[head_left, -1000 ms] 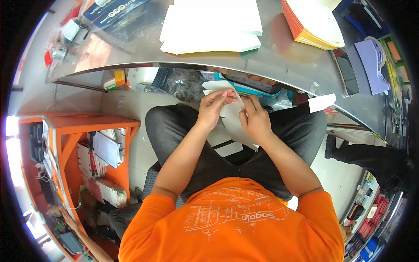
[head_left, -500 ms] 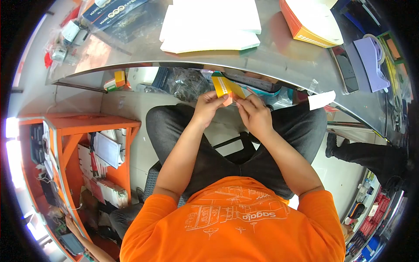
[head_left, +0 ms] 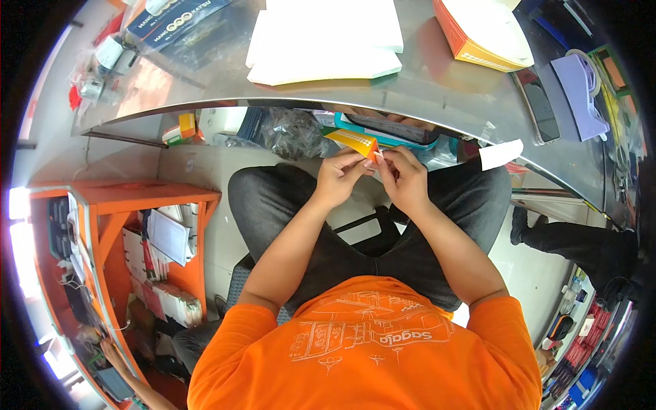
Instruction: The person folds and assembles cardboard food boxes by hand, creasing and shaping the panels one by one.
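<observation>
A yellow and orange printed card piece (head_left: 353, 141) is held up above my lap, just below the table edge. My left hand (head_left: 338, 179) pinches its lower edge. My right hand (head_left: 404, 177) is closed on its right end, beside a small whitish flap, with the fingertips of both hands close together. On the metal table (head_left: 225, 78) beyond my hands lies a stack of white card sheets (head_left: 324, 44). A folded orange and yellow tray (head_left: 485, 34) stands to the right of the stack.
A phone (head_left: 538, 106) and a purple tape dispenser (head_left: 579, 98) lie at the table's right. White paper (head_left: 501, 155) sticks out from the table edge. Dark printed boxes (head_left: 174, 22) are at the back left. An orange shelf (head_left: 143, 195) stands left, near another person's arm (head_left: 130, 372).
The held card went from showing its white side to its yellow printed side, then tilted flatter. My left hand moved slightly right, and my hands came closer together.
</observation>
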Demonstrator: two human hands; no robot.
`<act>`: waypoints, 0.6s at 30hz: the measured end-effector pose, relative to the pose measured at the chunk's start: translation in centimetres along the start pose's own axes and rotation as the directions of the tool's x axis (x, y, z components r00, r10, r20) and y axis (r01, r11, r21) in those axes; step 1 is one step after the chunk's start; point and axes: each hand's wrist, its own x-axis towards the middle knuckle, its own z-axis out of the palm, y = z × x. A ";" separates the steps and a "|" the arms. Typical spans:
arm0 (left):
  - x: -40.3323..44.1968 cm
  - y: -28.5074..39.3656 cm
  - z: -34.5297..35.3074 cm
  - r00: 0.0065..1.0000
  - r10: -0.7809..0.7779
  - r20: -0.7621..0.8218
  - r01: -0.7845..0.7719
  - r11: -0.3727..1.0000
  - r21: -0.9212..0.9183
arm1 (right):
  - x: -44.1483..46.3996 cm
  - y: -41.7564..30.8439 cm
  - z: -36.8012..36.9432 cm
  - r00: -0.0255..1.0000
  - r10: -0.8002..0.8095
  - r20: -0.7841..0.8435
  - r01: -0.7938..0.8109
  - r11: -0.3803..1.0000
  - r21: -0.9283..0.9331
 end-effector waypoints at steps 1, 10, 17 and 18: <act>0.0 0.0 -0.1 1.000 0.013 -0.003 -0.013 1.000 -0.010 | 0.0 -0.1 -0.1 1.000 -0.004 0.003 0.004 1.000 0.022; -0.3 -0.1 -0.3 0.999 0.052 -0.012 -0.052 0.999 -0.008 | 0.3 -0.2 -0.6 0.996 0.022 0.083 -0.032 0.992 0.123; -0.2 -0.2 -0.2 0.994 0.097 -0.056 -0.093 0.994 0.060 | 0.4 0.0 -0.8 0.991 0.031 0.129 -0.044 0.994 0.100; -0.1 -0.5 -0.2 0.993 0.090 -0.074 -0.088 0.996 0.028 | 0.4 0.5 -0.4 0.995 -0.011 0.095 0.002 0.995 0.097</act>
